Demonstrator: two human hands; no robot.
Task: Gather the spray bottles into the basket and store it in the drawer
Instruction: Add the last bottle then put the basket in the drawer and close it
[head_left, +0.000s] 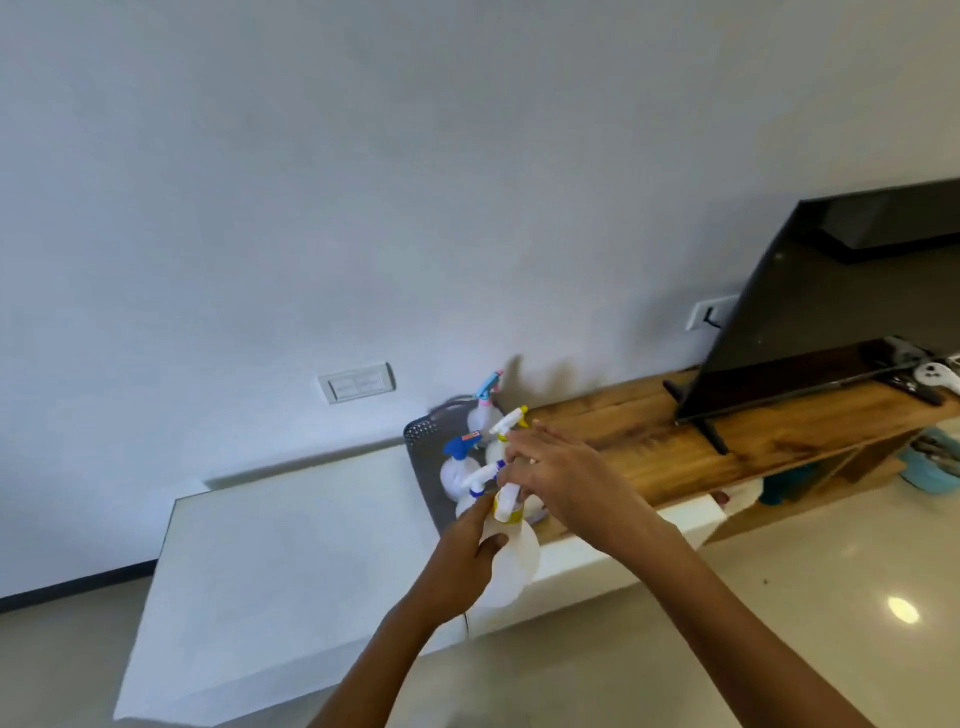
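A grey perforated basket stands on the white cabinet top against the wall. Several white spray bottles stand in it: one with a pink and blue nozzle, one with a blue nozzle, one with a yellow and white nozzle. My left hand grips the body of a white spray bottle with a yellow collar, held just in front of the basket. My right hand is at that bottle's nozzle; whether it grips the nozzle I cannot tell.
A wooden TV bench runs right of the basket, with a tilted black TV and a white game controller on it. Wall sockets sit above the cabinet. The white cabinet's drawer front faces the tiled floor.
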